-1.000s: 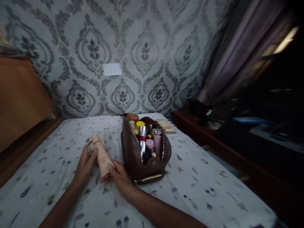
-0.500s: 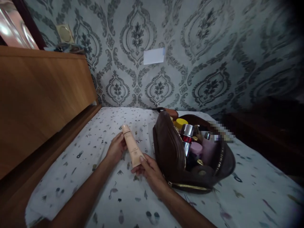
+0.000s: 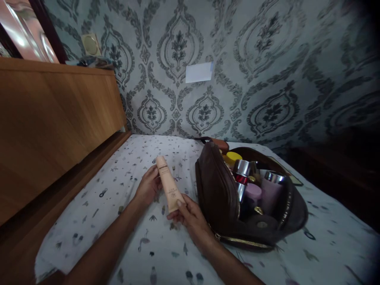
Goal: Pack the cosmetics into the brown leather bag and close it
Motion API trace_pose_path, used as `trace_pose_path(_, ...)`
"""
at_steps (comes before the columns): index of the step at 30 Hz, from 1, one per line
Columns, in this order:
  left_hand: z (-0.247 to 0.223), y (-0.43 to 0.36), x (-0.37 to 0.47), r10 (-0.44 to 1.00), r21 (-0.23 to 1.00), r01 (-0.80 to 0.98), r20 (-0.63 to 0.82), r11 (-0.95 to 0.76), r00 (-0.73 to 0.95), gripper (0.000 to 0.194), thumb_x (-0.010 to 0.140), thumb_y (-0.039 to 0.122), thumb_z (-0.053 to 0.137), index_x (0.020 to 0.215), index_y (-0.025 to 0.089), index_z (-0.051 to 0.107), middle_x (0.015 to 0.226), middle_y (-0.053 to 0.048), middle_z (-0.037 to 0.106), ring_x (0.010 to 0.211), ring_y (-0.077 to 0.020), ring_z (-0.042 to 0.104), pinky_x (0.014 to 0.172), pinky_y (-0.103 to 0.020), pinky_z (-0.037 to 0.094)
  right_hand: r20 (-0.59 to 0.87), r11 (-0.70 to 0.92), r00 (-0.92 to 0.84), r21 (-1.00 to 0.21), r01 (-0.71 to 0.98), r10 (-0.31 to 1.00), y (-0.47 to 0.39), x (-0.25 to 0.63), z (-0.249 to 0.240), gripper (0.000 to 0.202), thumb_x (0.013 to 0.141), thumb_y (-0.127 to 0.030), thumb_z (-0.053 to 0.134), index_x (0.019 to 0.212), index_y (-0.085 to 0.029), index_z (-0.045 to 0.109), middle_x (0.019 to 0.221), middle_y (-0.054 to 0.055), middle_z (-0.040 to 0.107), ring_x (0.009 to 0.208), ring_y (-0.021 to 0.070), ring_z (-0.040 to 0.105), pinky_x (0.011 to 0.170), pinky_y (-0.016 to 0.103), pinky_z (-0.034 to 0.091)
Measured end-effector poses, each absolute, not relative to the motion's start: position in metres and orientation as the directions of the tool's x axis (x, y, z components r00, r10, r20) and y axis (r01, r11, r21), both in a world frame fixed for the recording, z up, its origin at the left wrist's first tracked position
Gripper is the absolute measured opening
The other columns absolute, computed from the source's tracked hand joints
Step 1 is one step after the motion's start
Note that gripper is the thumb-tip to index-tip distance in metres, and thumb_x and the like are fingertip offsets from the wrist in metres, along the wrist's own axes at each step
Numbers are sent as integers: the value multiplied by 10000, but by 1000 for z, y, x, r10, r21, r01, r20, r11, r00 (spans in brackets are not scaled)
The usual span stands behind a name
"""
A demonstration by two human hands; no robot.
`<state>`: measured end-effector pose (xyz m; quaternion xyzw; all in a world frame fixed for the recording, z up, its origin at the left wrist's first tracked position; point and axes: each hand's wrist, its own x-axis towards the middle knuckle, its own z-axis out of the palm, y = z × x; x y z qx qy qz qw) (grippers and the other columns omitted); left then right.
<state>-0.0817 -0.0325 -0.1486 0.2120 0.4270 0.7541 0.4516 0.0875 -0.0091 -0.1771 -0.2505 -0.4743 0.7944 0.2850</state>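
A pale peach cosmetic squeeze tube (image 3: 170, 183) is held at a slant above the bedding, its cap end pointing away from me. My right hand (image 3: 190, 215) pinches the flat lower end, thumb on top and fingers beneath. Near the cap, my left hand (image 3: 149, 184) grips the tube's left side, with its fingertips partly hidden behind it. Just right of my hands stands an open dark brown cosmetic bag (image 3: 218, 190). Inside it are a silver-and-red bottle (image 3: 242, 174), a pink-lidded jar (image 3: 253, 191), a pink bottle (image 3: 270, 190) and a yellow lid (image 3: 233, 157).
White patterned bedding (image 3: 124, 241) lies under everything. A wooden cabinet (image 3: 59, 107) borders it on the left. Behind rises a patterned wall with a white paper (image 3: 198, 73) on it. A brown strap-like item (image 3: 219, 145) lies behind the bag.
The view has shifted slightly, so hands, tube and bag appear a little further right. Both hands keep their hold on the tube. The pink bottle's silver cap shows more plainly.
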Motion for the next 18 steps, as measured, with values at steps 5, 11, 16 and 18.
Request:
trace_pose_path(5,-148,-33,-82,865,824,-511,-54,-243,-499,453,640,413,870,989,216,658,877,16,623,710,-114,608,594,-215,512,-131,-394,-710,-892,-220,692,-9,87,-178,670,650,-667,785,1051,-153,630,758,16,669,611,149,662,557,252,474)
trace_pose_path(11,-144,-34,-81,867,817,-522,-56,-245,-495,489,629,406,880,1009,208,646,859,20,624,697,-110,606,588,-213,501,-136,-400,-704,-889,-224,697,-8,87,-180,691,626,-673,797,1058,-156,646,825,31,681,617,148,668,560,257,478)
trace_pose_path(16,-144,-33,-81,862,813,-525,-60,-251,-504,519,614,404,888,1025,211,637,858,12,643,700,-122,617,612,-233,517,-131,-391,-705,-894,-221,697,-8,88,-181,682,663,-658,785,1098,-151,647,742,26,685,636,161,675,591,266,489)
trace_pose_path(18,-144,-33,-82,863,815,-523,-55,-252,-502,515,627,407,882,1036,213,636,868,7,649,703,-123,618,614,-234,517,-123,-387,-709,-894,-224,694,-8,88,-181,669,667,-660,782,1085,-154,654,744,32,691,645,169,682,588,267,489)
